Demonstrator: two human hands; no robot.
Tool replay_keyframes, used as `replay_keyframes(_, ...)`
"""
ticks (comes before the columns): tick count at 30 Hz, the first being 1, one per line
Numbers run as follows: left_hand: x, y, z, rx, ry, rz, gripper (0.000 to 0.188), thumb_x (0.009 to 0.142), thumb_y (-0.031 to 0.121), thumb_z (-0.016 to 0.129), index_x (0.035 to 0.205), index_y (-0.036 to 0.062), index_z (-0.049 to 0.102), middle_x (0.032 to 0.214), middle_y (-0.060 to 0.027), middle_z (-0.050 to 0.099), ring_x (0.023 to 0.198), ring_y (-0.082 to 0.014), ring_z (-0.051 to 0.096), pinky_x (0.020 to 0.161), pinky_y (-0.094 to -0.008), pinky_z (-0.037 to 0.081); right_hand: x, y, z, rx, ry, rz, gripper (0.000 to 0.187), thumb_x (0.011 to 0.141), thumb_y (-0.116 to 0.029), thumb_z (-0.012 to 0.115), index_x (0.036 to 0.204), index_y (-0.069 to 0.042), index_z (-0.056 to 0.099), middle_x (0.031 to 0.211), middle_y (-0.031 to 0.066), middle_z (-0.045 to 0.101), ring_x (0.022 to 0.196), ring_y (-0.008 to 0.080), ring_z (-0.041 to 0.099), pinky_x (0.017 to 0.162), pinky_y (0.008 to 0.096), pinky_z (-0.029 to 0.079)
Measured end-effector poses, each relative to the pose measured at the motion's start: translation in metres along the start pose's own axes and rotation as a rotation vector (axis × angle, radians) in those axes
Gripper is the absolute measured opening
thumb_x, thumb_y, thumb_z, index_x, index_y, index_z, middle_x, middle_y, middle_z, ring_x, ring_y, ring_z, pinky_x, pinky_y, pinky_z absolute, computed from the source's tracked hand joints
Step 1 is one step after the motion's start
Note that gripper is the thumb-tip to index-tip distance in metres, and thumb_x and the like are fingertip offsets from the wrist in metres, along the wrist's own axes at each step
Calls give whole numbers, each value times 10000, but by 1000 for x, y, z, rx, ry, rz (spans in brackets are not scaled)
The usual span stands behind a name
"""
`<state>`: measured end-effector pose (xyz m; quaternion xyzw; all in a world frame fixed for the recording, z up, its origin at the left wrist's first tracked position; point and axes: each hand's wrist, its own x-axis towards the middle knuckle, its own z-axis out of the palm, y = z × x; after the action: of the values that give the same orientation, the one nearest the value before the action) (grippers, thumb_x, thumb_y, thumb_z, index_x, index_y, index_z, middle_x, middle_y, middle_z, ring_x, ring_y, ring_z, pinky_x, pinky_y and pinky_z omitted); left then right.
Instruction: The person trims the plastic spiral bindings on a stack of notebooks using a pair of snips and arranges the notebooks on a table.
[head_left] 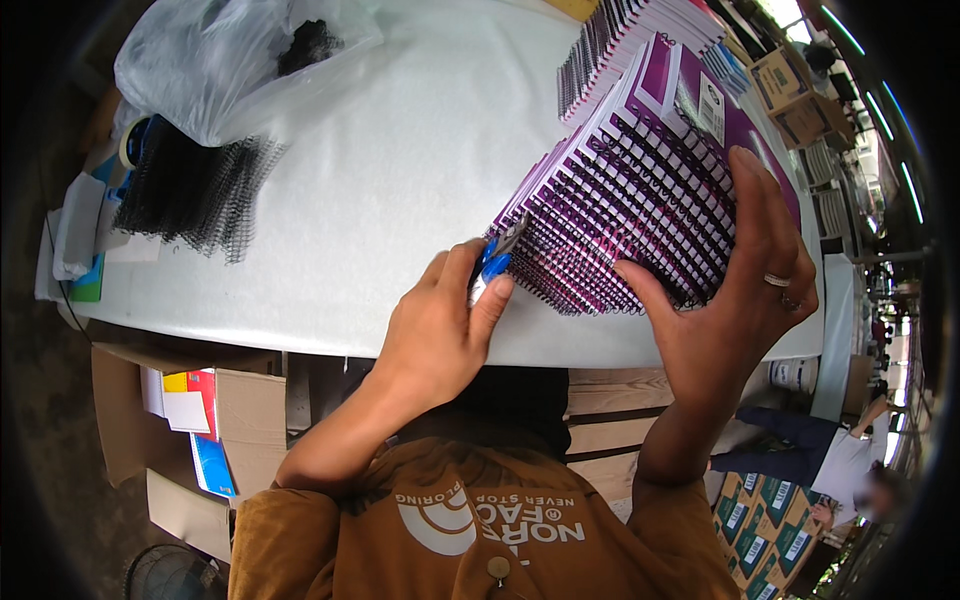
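A stack of purple spiral notebooks [640,200] leans at the right of the table, its black wire coils facing me. My left hand [440,320] is closed round a pair of blue-handled pliers [490,262]. Their metal jaws touch or nearly touch the coils at the stack's left side. With thumb and fingers apart, my right hand [735,270] grips the right end of the same stack; the thumb presses on the coils. How far the pliers' jaws are apart is too small to tell.
Behind stands another stack of spiral-bound books [620,50]. Loose black coils [200,190] lie at the table's left beside a clear plastic bag [215,70]. Below the left edge is a cardboard box [250,420] with notebooks. A person [840,465] is at the far right near patterned boxes [765,530].
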<state>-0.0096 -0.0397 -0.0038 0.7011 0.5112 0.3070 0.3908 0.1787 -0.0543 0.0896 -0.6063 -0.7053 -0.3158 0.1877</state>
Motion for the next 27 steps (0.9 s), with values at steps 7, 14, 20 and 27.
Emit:
replay_keyframes(7,6,-24,1,-1406,-543,-349,578,963,474,256,1256,10,437,1002,-120,587,897,-241,609,792,-401,495,0,2,0,8,8,-9,977,490,-394,828,1337,-163,400,1320,-3,482,1203,173,428,999,363,215)
replay_keyframes(14,9,-41,2,-1768,-738,-361,583,964,471,248,1241,-6,439,972,-135,579,868,-243,603,809,-411,496,0,3,0,-8,13,-1,987,478,-409,828,1336,-174,402,1320,-9,484,1200,164,426,994,357,216)
replay_keyframes(20,1,-18,10,-221,-39,-46,461,960,391,396,1212,10,464,907,-68,562,788,-165,558,722,-287,436,-1,2,0,-4,7,8,999,475,-419,828,1343,-184,392,1329,-10,477,1198,165,427,998,362,212)
replay_keyframes(27,1,-39,9,-1540,-601,-360,605,941,513,299,1279,23,408,1027,-147,562,927,-247,590,836,-420,484,-1,4,1,9,7,7,1001,481,-414,833,1349,-194,385,1333,-10,474,1209,167,420,1007,367,209)
